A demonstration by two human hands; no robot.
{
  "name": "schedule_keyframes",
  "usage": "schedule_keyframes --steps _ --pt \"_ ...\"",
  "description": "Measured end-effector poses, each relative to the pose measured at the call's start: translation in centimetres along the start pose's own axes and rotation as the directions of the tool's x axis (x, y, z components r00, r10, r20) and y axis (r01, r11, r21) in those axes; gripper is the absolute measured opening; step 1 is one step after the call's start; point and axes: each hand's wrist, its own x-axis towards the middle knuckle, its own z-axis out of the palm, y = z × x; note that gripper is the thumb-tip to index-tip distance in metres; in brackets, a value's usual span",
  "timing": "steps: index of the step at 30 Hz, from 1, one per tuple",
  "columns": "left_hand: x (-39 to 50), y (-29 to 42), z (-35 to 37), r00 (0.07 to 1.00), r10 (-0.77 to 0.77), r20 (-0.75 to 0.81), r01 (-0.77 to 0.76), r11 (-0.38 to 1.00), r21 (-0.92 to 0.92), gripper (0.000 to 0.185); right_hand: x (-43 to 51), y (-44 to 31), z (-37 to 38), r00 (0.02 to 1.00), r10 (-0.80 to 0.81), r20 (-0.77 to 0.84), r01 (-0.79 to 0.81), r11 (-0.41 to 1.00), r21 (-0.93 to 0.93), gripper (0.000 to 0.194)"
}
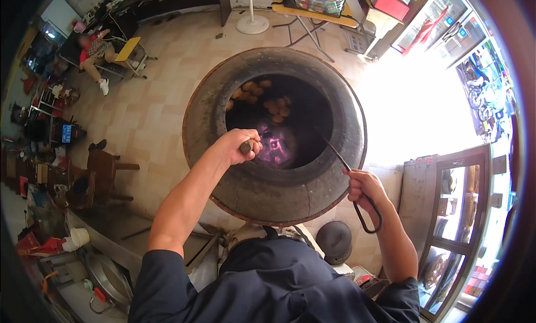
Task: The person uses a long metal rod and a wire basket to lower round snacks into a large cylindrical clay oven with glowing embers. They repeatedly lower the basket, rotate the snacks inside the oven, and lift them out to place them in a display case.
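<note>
A large round clay oven [268, 199] stands before me, its mouth open at the top. Glowing coals [274, 145] lie at its bottom, and clusters of round browned breads [278, 107] show on the dark far inner side. My left hand [240, 146] is closed around a wooden handle [246, 146] over the near left rim; the far end of that tool is hidden. On the right, my right hand [363, 187] grips a dark metal rod [338, 153] with a looped end, which slants down into the oven mouth.
A metal-topped counter [121, 235] is at my lower left, near a wooden stool [102, 174]. A dark lidded pot [334, 239] sits close by on the right, beside a glass-doored cabinet [450, 243]. One person [94, 51] reclines at the far left. Beyond the oven is a folding table [312, 19].
</note>
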Motion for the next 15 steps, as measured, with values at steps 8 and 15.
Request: schedule_keyframes --steps 8,15 --pt "-0.4 -3.1 -2.6 0.997 0.034 0.076 -0.016 0.976 -0.219 0.008 -1.3 -0.4 -1.1 1.0 -0.013 -0.001 0.013 0.992 -0.123 0.014" --pt "-0.2 -5.4 -3.4 0.983 0.09 0.163 -0.008 0.896 -0.445 0.009 -2.2 -0.6 -1.4 1.0 -0.029 0.001 0.029 0.987 -0.157 0.017"
